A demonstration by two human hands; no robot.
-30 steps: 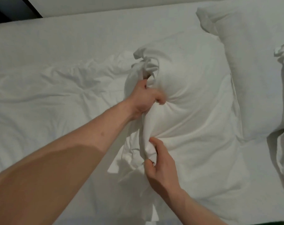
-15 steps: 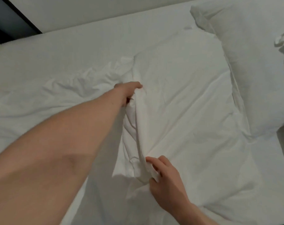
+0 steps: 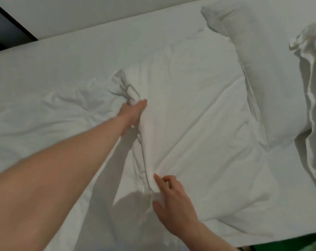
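Pillowcase (image 3: 189, 133), seemingly with its pillow inside, lies flat across the middle of the bed (image 3: 81, 57), with its open end toward your arms. Your left hand (image 3: 133, 113) is at the far corner of that open end, fingers curled tight round a bunched wad of the hem. Your right hand (image 3: 173, 198) is at the near corner, thumb and fingers pinching a fold of the same edge. Both are clamped on fabric, neither slack.

Holding the two corners apart like this stretches the opening taut between them, likely so the loose flap can be pulled straight or tucked over the filling. Creases fan out from each grip across the case, so the tension looks real.

Second pillow (image 3: 273, 78) sits just beside it on the right; I can't tell whether the edges touch or overlap. Rumpled sheet (image 3: 54, 105) lies left of your left forearm, off to the side, probably to leave working room. Another bunched white cloth (image 3: 314, 91) shows at the right edge.

Judgement: the case is on, but the open end is not yet tidy. For the next move, hold both corners and even out the hem.
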